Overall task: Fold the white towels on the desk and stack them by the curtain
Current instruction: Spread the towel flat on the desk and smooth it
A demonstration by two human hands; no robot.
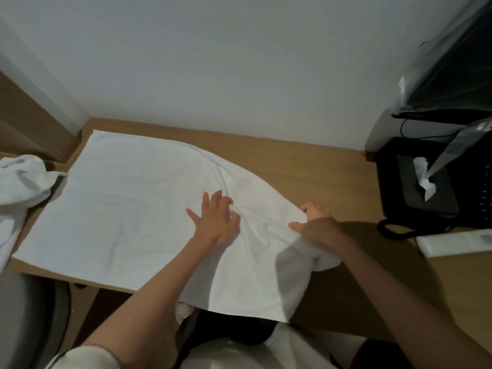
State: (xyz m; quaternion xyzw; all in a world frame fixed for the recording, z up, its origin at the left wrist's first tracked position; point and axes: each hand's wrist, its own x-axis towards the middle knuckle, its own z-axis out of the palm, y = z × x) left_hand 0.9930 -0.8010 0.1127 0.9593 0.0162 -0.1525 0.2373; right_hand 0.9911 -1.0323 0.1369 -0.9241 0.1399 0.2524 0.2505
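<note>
Both hands on the white towel (119, 209), spread over the desk (306, 166).
My left hand (215, 222) presses down near the towel's middle with fingers splayed and holds nothing. My right hand (316, 227) pinches the right edge between thumb and fingers (cloth bunches between the two). The near edge hangs off the desk front. A crumpled towel (21, 179) lies at far left.

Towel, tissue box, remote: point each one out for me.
towel (119, 214): head view, flat middle of the spread cloth.
tissue box (407, 193): head view, black top left of the tissue.
remote (455, 245): head view, middle of its white body.
</note>
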